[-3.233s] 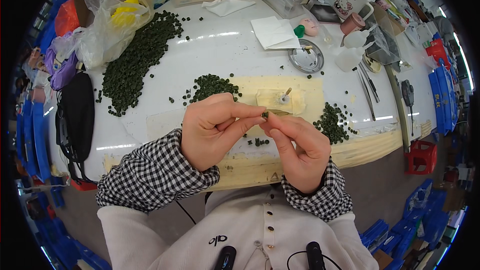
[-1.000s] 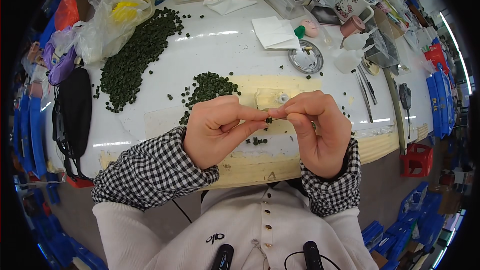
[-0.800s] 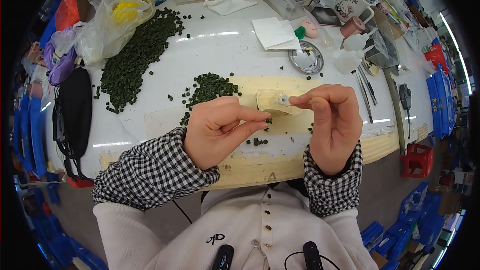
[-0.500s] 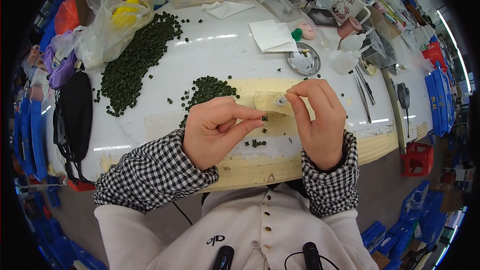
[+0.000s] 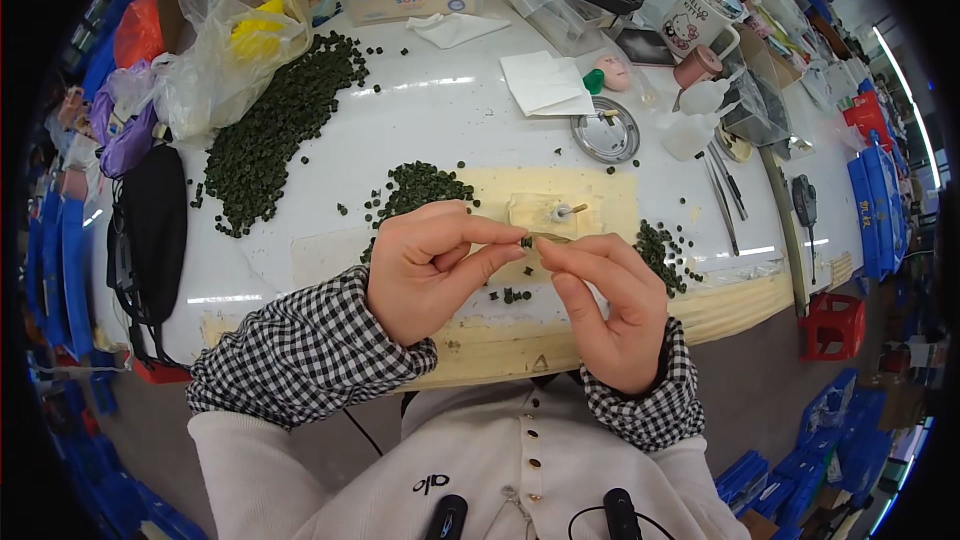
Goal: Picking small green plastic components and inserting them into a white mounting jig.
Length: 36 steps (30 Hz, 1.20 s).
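My left hand (image 5: 435, 265) pinches a small dark green piece (image 5: 527, 241) between thumb and forefinger, above the near part of the worktable. Coming in from the right, my right hand (image 5: 612, 305) has its forefinger tip at that piece, its thumb held apart below. A thin dark strip shows just behind the fingertips; what it belongs to, I cannot tell. Beyond the hands, a small whitish round holder with a thin brownish stick (image 5: 575, 209) sits on a cream block (image 5: 527, 208). Several loose green pieces (image 5: 514, 295) lie below the fingertips.
Similar green pieces form a large pile (image 5: 275, 125) at left, a smaller pile (image 5: 420, 187) in the middle and a scatter (image 5: 665, 258) at right. Tweezers (image 5: 723, 202), a round metal lid (image 5: 606, 130), a squeeze bottle (image 5: 692, 123) and a mug (image 5: 700, 15) stand or lie farther right.
My right hand has left the whitish holder and come nearer and left to the piece in my left hand. The brownish stick and the right-hand scatter now show. My left hand has hardly moved.
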### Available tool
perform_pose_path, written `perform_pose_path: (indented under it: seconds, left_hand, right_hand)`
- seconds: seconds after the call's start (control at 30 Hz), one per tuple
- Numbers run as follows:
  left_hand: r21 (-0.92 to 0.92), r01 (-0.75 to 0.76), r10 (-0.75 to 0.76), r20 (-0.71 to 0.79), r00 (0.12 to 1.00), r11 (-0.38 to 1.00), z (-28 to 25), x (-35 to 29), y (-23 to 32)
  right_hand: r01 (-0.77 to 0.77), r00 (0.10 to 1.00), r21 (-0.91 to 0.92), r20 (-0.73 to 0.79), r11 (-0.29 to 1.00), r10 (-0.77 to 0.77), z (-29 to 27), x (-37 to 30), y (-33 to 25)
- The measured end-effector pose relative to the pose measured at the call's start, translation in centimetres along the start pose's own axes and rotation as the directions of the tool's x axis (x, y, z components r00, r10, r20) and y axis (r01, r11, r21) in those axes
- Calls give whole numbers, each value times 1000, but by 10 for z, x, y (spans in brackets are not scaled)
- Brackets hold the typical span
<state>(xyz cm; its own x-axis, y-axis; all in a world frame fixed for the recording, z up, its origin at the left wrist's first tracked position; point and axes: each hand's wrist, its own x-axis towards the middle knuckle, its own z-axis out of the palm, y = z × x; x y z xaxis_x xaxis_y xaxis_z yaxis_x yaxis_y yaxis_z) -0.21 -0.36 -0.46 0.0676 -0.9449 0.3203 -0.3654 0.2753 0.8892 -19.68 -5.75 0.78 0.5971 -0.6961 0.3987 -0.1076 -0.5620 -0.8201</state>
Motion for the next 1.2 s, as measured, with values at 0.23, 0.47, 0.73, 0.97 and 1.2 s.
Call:
perform_pose_path:
  seconds: [0.23, 0.47, 0.73, 0.97, 1.2]
  left_hand:
    - [-9, 11, -11, -10, 1000, 1000, 2, -2, -2]
    - [-5, -33, 33, -3, 999, 999, 2, -1, -3]
    - [52, -101, 101, 3, 995, 994, 3, -3, -4]
    - [-5, -47, 47, 3, 999, 999, 0, -1, -4]
    - [-78, 25, -25, 1, 1000, 997, 1, -3, -3]
  right_hand:
    - [-75, 997, 113, -7, 991, 76, 10, -9, 6]
    - [-101, 995, 182, 34, 978, 96, 10, -9, 11]
    - [-131, 991, 243, 66, 961, 119, 9, -10, 12]
    - [-145, 989, 324, 83, 935, 125, 8, -9, 10]
    - [-145, 989, 335, 86, 931, 123, 7, -8, 10]
